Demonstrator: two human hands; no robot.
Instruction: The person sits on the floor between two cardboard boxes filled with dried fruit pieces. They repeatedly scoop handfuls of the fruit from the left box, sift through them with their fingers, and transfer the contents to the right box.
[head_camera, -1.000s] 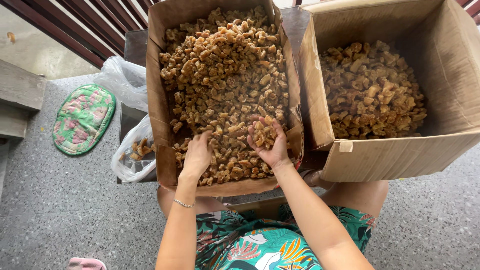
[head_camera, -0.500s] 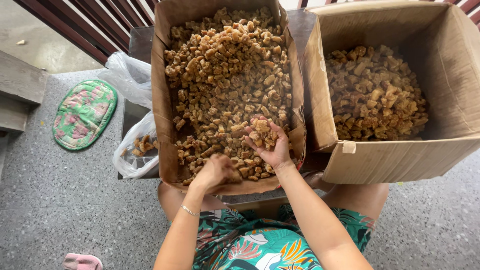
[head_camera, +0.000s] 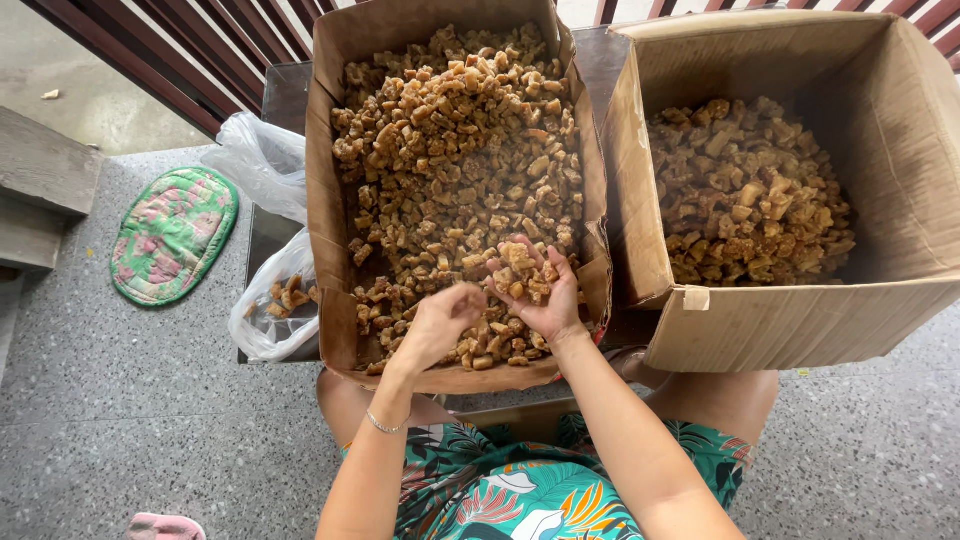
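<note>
I am looking down at two hands working over the near end of the tall cardboard box (head_camera: 330, 200), which is lying with its long axis running near to far and is filled almost to its walls with golden-brown crispy chunks (head_camera: 455, 150). The right hand (head_camera: 535, 295) is turned palm up, its grip cupped wide and holding a small heap of those chunks just inside the box's near right corner, close against the right wall. The left hand (head_camera: 438, 322) is hovering just beside it, fingers curled downward over the pile; I cannot tell whether its grip is closed on any piece. The near wall of the box is sitting right under both wrists, leaving little room toward me, while the far stretch of the pile is lying open.

To the right, a second, wider cardboard box (head_camera: 770, 320) is standing just beside the first, partly filled with darker chunks. To the left, a clear plastic bag (head_camera: 262, 300) with a few pieces is leaning against the box. Both boxes are resting on a dark desk (head_camera: 285, 95). A green quilted mat (head_camera: 172, 235) is lying on the floor farther left.
</note>
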